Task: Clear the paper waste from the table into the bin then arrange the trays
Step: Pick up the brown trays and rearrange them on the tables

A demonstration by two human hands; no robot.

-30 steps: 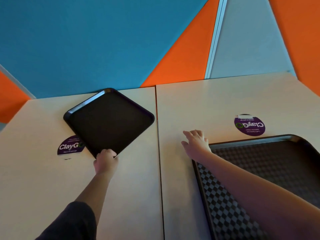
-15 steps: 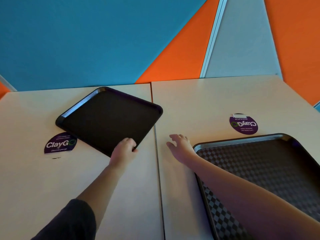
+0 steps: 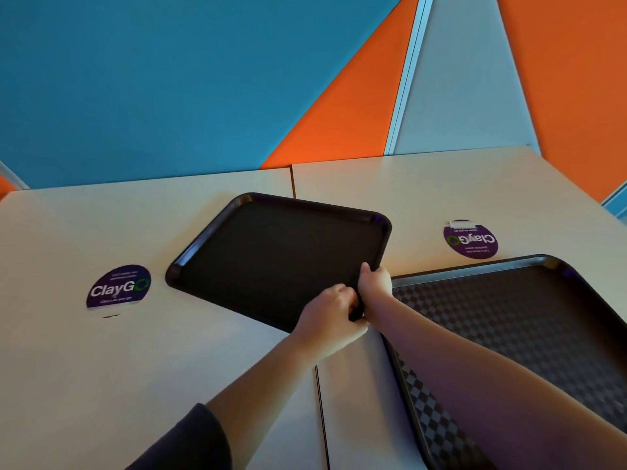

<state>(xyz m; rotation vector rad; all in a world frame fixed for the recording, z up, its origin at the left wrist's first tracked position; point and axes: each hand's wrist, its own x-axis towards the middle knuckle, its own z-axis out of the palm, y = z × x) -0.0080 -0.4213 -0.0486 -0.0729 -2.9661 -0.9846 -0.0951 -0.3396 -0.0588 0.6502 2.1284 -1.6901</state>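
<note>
Gripping the near right corner of the plain dark tray (image 3: 278, 256), both of the person's hands are meeting at the same spot. The left hand (image 3: 330, 313) is reaching forward from a dark sleeve (image 3: 190, 442), its grip curled and pressed onto the tray's corner from below and the near side. The right hand (image 3: 375, 283) is coming in across the patterned tray (image 3: 515, 320), forearm lying over that tray's left part, and its grip is pinching the plain tray's right rim, thumb on top.

The plain tray is sitting turned at an angle, straddling the seam between two pale desk tops pushed together. Its far left corner is lying on the left desk (image 3: 101, 361) and its right edge on the right desk (image 3: 390, 184). The patterned tray, with a checkered inside, is lying on the right desk, just beside the hands.

Behind the desks the wall is showing large blue (image 3: 169, 79), orange (image 3: 346, 113) and pale grey panels.

A round purple sticker (image 3: 118, 286) on the left desk is reading "ClayGo"; a second purple sticker (image 3: 471, 239) on the right desk is showing the same word upside down. The smaller print on both is too fine to read.
</note>
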